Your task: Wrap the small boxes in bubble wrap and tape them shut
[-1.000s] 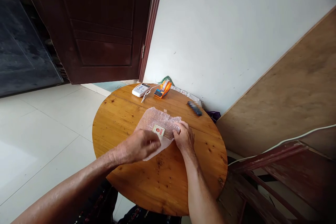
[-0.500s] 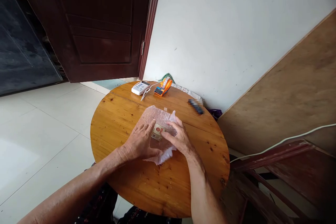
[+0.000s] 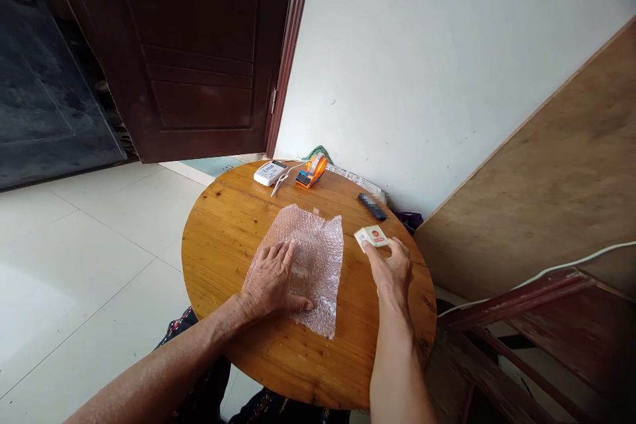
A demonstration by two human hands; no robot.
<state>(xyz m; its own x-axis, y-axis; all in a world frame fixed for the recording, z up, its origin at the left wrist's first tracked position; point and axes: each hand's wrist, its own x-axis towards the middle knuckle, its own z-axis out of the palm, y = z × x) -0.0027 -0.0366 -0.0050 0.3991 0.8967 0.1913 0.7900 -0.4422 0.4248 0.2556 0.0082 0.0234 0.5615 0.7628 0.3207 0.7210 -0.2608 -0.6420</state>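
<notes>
A sheet of bubble wrap [image 3: 318, 258] lies spread on the round wooden table [image 3: 218, 225]. Flat on its left part rests my left hand [image 3: 273, 278], fingers stretched and thumb out to the side. Right of the sheet, my right hand [image 3: 390, 265] grips a small cream-coloured box [image 3: 373, 236] between thumb and fingers. The box has a red emblem on its top and a printed code on one side. Whether it touches the table I cannot tell.
Along the table's far side are a white device [image 3: 269, 173] with a cable, an orange tape dispenser [image 3: 312, 171] and a dark, partly pixelated object [image 3: 372, 206]. A white wall [image 3: 397, 66] stands behind, with a dark red door [image 3: 199, 66] at left.
My right hand has taken the box off the bubble wrap and moved it right. The wrap's right side now lies flatter. My left hand stays on the sheet.
</notes>
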